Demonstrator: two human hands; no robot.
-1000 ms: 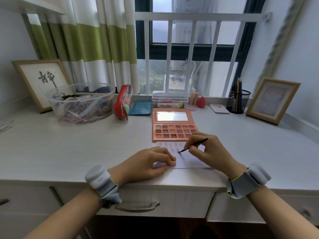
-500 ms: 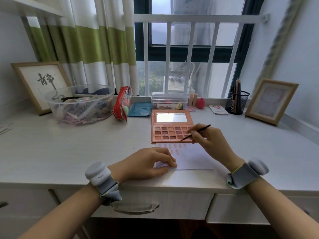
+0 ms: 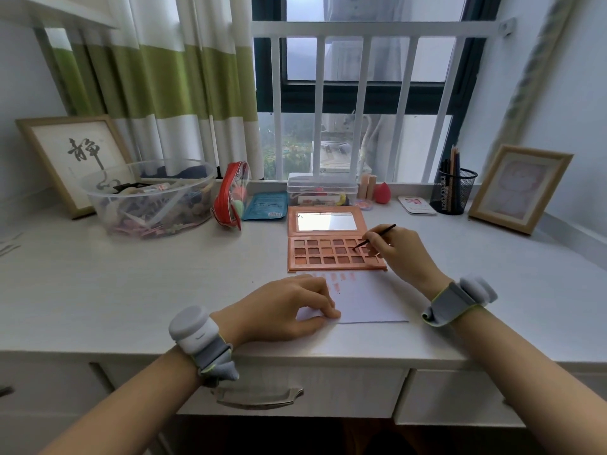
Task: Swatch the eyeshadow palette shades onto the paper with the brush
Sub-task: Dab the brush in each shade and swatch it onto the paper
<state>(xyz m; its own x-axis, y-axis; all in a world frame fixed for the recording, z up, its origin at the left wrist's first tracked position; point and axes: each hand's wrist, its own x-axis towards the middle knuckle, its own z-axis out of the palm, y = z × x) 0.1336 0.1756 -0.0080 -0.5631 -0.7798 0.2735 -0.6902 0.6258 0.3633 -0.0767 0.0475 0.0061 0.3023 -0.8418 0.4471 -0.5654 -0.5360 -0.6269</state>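
— Fingers of the right hand pinch the brush, right?

— Yes, tight round its thin handle. A second ago the tip was on the paper; now it has moved up to the open palette and rests in a pan near the right end of the middle row.

— So the last swatch is down?

— Looks so. One row of reddish marks runs along the paper's top edge, with a second row just begun. This seems to be a reload for the next shade.

— And the left hand?

— Unmoved, its curled fingers pressing the paper's near left corner flat to the desk, just below the palette.
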